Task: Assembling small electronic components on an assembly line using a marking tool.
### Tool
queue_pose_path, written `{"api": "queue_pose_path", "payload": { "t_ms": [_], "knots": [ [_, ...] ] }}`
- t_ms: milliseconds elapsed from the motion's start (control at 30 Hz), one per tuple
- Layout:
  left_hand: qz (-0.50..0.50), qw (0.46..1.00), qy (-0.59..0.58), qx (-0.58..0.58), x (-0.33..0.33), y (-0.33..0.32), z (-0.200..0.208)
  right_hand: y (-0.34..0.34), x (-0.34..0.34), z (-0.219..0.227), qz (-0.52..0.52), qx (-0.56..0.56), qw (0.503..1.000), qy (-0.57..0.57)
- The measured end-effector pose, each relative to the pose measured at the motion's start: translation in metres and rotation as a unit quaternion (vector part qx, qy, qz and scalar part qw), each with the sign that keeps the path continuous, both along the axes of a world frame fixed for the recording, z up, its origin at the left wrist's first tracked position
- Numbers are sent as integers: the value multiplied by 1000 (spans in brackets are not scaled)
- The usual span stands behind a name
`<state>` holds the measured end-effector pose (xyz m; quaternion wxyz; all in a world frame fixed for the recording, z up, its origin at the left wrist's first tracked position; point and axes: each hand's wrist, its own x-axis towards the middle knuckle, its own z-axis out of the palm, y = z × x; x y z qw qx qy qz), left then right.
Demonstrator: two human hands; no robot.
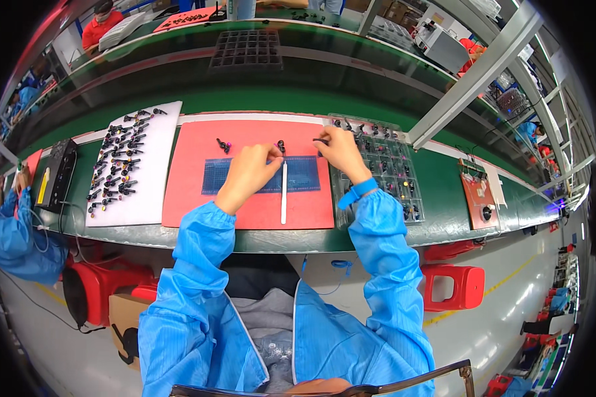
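Observation:
My left hand (253,171) is closed in a pinch over a blue gridded mat (304,175); whatever its fingertips hold is too small to make out. A small black part (281,145) shows just beyond those fingertips. Right of it, my right hand (344,153), with a blue wrist strap (358,192), pinches a small dark piece (320,140). Between the hands a slim white stick (284,195) lies across the mat, its upper end near the left fingertips. Another black part with a purple spot (224,145) rests on the pink work mat (251,217).
On the left, a white foam board (146,205) carries several rows of black parts, beside a black box (57,175). At right stands a clear compartment tray (414,192) with similar parts. A grey metal post (473,79) rises behind it. A co-worker's blue sleeve (20,228) shows far left.

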<state>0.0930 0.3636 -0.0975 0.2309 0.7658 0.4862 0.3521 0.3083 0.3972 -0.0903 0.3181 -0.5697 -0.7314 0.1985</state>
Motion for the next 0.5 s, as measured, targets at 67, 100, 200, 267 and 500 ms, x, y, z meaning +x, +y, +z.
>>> {"api": "queue_pose_path", "payload": {
  "t_ms": [67,100,200,267,500],
  "knots": [
    [20,999,30,-15,-1,-8,3,7,-2,-11,-12,57,998,-30],
    [15,999,28,-15,1,-12,4,8,6,-13,-19,29,998,-42],
    [47,997,37,47,-12,-17,-1,-9,7,1,-76,57,992,-89],
    [118,990,77,-8,-21,-13,-4,-24,34,11,-72,112,983,-126],
    [213,975,44,37,-85,20,-17,-86,73,-6,49,16,979,-196]
  ]
}}
